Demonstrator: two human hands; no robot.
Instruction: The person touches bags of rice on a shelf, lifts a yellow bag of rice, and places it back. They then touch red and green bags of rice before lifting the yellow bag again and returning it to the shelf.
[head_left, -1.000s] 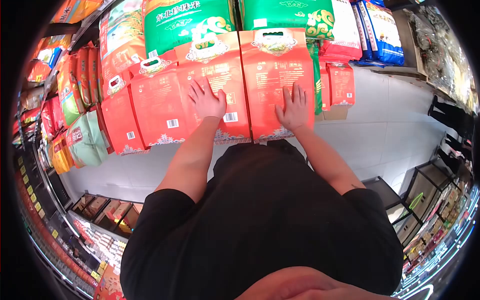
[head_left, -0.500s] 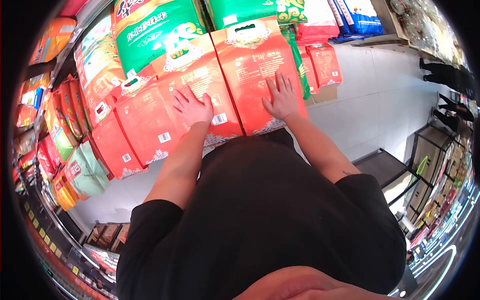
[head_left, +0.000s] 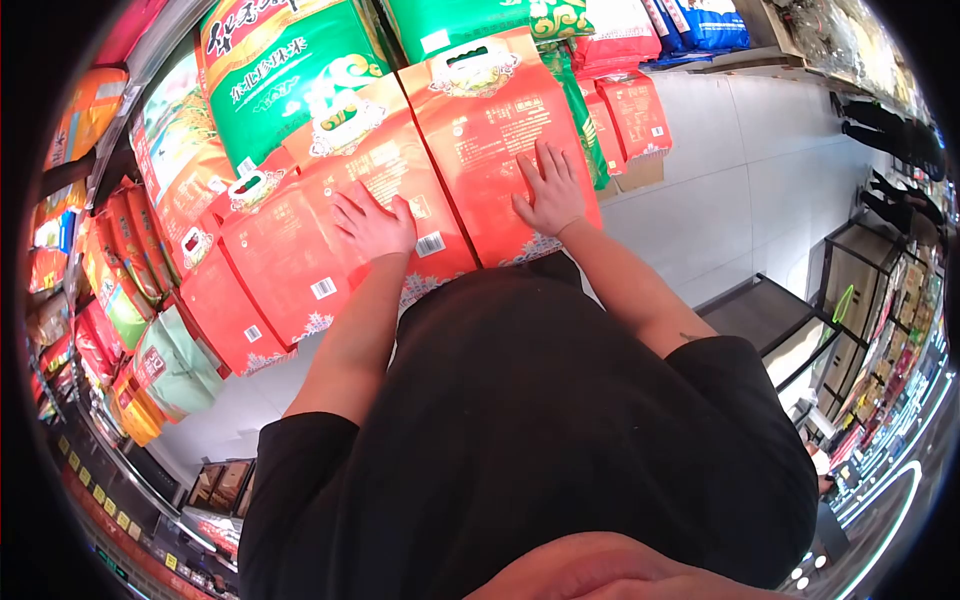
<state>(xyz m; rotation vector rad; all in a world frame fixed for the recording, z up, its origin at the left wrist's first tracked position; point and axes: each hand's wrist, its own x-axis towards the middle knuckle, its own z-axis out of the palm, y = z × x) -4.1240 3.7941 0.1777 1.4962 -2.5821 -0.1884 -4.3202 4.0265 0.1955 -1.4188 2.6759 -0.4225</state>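
Observation:
Several large red-orange rice bags lie stacked in a row on the shop floor in front of me. My left hand [head_left: 372, 224] rests flat, fingers spread, on one red bag [head_left: 395, 170] close to its barcode label. My right hand [head_left: 548, 190] lies flat with fingers apart on the neighbouring red bag [head_left: 480, 130]. Neither hand grips anything. Both bags have a cut-out carry handle at their far end. More red bags [head_left: 285, 255] overlap to the left. My black shirt hides the bags' near edges.
Green rice bags [head_left: 275, 70] lie beyond the red ones; blue and white bags [head_left: 700, 20] at the far right. Shelves of packets [head_left: 110, 260] run along the left. A dark low rack [head_left: 765, 315] stands on the grey tiled floor [head_left: 740, 170] to the right. A person's legs [head_left: 885, 125] stand far right.
The view has tilted and shifted, so the bags and my hands sit slightly further left and higher in frame. Both hands stay flat on the same two red bags.

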